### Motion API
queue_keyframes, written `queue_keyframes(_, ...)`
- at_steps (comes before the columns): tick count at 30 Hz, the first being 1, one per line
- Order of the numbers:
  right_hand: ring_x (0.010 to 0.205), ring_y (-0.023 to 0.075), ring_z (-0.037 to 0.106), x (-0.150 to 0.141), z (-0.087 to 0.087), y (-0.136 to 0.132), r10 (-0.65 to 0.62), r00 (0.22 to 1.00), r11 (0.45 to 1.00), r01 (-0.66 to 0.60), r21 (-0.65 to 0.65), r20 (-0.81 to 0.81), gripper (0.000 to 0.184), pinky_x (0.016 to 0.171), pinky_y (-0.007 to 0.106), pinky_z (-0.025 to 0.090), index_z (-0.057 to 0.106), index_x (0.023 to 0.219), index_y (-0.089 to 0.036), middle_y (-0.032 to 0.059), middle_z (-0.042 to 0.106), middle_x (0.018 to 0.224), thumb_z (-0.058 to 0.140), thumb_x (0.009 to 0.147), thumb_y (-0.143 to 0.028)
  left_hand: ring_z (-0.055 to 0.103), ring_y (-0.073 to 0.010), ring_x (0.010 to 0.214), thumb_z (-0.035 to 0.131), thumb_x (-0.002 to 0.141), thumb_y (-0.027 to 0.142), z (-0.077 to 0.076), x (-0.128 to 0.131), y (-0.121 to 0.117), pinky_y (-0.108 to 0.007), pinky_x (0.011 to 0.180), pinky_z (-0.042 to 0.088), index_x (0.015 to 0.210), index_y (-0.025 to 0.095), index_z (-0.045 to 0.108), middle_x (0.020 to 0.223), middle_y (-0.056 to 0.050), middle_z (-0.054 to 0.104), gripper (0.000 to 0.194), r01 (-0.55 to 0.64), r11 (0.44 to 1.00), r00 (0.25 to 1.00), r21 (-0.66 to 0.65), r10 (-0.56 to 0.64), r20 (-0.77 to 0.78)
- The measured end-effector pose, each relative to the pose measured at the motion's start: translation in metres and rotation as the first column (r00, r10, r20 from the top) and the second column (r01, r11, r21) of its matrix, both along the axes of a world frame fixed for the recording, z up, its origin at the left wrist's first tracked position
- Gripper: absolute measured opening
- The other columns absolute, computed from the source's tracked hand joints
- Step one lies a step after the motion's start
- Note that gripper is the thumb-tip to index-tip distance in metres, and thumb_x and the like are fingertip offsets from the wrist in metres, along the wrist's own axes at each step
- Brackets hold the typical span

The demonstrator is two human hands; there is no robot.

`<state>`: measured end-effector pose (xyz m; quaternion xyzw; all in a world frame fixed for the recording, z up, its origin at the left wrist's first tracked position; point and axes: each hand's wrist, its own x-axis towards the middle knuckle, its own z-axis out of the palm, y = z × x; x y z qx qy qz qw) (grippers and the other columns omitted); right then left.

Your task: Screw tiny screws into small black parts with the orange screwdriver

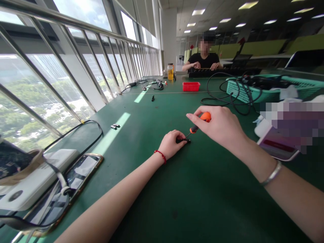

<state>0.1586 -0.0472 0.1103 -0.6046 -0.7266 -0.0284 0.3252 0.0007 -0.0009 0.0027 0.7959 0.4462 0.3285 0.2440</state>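
My left hand, with a red cord bracelet at the wrist, pinches a small black part against the green table. Most of that part is hidden under my fingers, so its kind is unclear. In my right hand is an orange and black screwdriver, its handle wrapped by the fingers. The screwdriver slants down to the left, and its tip meets the black part beside my left fingertips. Several small black pieces lie on the table to the left.
At left are a phone, a white power bank and cables. Farther back stand a red tray, a jar of yellow liquid and a teal basket with black cables. Another person sits at the far end. A metal railing runs along the left.
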Motion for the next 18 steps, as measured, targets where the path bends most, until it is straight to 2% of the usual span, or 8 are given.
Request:
queue_keyframes(2, 0.054, 0.016, 0.051, 0.0001, 0.0, 0.0, 0.046, 0.999, 0.999, -0.046, 0.004, -0.021, 0.023, 0.049, 0.025, 0.03, 0.061, 0.087, -0.024, -0.0005, 0.058, 0.06, 0.053, 0.077, -0.043, 0.057, -0.0146, 0.075, 0.064, 0.073, 0.019, 0.0007, 0.0003, -0.0004, -0.028, 0.071, 0.048, 0.077, 0.016, 0.06, 0.08, -0.002, 0.061, 0.007, -0.004, 1.0, 1.0, -0.002, 0.004, -0.003)
queue_keyframes(4, 0.057, 0.0158, 0.053, 0.0002, -0.0003, -0.0002, 0.094, 0.995, 0.995, -0.093, 0.027, -0.04, 0.034, 0.05, 0.025, 0.032, 0.056, 0.104, -0.024, -0.0011, 0.062, 0.069, 0.058, 0.072, -0.036, 0.057, -0.0146, 0.075, 0.064, 0.073, 0.019, 0.0009, 0.0006, -0.0005, -0.028, 0.071, 0.048, 0.076, 0.016, 0.059, 0.08, -0.002, 0.061, 0.007, -0.007, 1.0, 1.0, 0.001, 0.007, -0.006)
queue_keyframes(6, 0.059, 0.0166, 0.054, 0.0001, -0.0009, -0.0002, 0.101, 0.994, 0.994, -0.099, 0.045, -0.039, 0.044, 0.051, 0.025, 0.032, 0.052, 0.111, -0.024, -0.0007, 0.063, 0.072, 0.06, 0.071, -0.04, 0.057, -0.0144, 0.074, 0.064, 0.073, 0.019, 0.0005, 0.0008, -0.0003, -0.028, 0.071, 0.048, 0.076, 0.016, 0.059, 0.079, -0.002, 0.061, 0.007, -0.009, 1.0, 1.0, 0.004, 0.009, -0.006)
queue_keyframes(9, 0.054, 0.0176, 0.052, -0.0008, -0.0022, -0.0001, 0.033, 0.999, 0.999, -0.032, 0.038, -0.025, 0.037, 0.049, 0.026, 0.03, 0.059, 0.093, -0.024, -0.0006, 0.057, 0.057, 0.053, 0.075, -0.055, 0.057, -0.0143, 0.074, 0.064, 0.073, 0.019, -0.0004, 0.0006, 0.0001, -0.027, 0.071, 0.048, 0.076, 0.017, 0.059, 0.079, -0.001, 0.061, 0.006, -0.006, 1.0, 1.0, 0.006, 0.007, -0.003)
queue_keyframes(12, 0.051, 0.0158, 0.049, -0.0021, -0.0028, -0.0007, 0.061, 0.997, 0.998, -0.059, 0.028, -0.054, 0.031, 0.049, 0.026, 0.03, 0.059, 0.072, -0.023, -0.0001, 0.053, 0.052, 0.05, 0.079, -0.052, 0.057, -0.0143, 0.075, 0.064, 0.073, 0.019, -0.0001, 0.0003, -0.0001, -0.027, 0.071, 0.048, 0.076, 0.017, 0.059, 0.08, -0.002, 0.06, 0.006, -0.006, 1.0, 1.0, 0.01, 0.006, -0.007)
queue_keyframes(14, 0.053, 0.0148, 0.05, -0.0027, -0.0028, -0.0013, 0.11, 0.991, 0.993, -0.106, 0.053, -0.076, 0.02, 0.051, 0.026, 0.032, 0.06, 0.08, -0.023, -0.0007, 0.056, 0.058, 0.054, 0.076, -0.041, 0.056, -0.0144, 0.074, 0.064, 0.073, 0.019, 0.0005, 0.0004, -0.0005, -0.028, 0.071, 0.048, 0.076, 0.016, 0.059, 0.079, -0.002, 0.06, 0.007, -0.007, 1.0, 1.0, 0.008, 0.007, -0.01)
queue_keyframes(15, 0.054, 0.0146, 0.05, -0.0028, -0.0028, -0.0014, 0.124, 0.989, 0.991, -0.118, 0.067, -0.083, 0.022, 0.051, 0.025, 0.032, 0.059, 0.09, -0.023, -0.001, 0.058, 0.063, 0.056, 0.074, -0.037, 0.056, -0.0145, 0.074, 0.064, 0.073, 0.019, 0.0007, 0.0004, -0.0006, -0.028, 0.071, 0.048, 0.076, 0.016, 0.058, 0.079, -0.002, 0.06, 0.007, -0.008, 1.0, 1.0, 0.007, 0.008, -0.012)
queue_keyframes(18, 0.056, 0.0155, 0.053, -0.0029, -0.0032, -0.0007, 0.115, 0.989, 0.992, -0.109, 0.071, -0.09, 0.043, 0.051, 0.025, 0.033, 0.053, 0.108, -0.023, -0.0006, 0.061, 0.071, 0.061, 0.069, -0.039, 0.056, -0.0148, 0.074, 0.064, 0.073, 0.019, 0.0006, 0.0004, -0.0005, -0.028, 0.071, 0.047, 0.076, 0.016, 0.058, 0.078, -0.002, 0.06, 0.007, -0.007, 1.0, 1.0, 0.009, 0.007, -0.014)
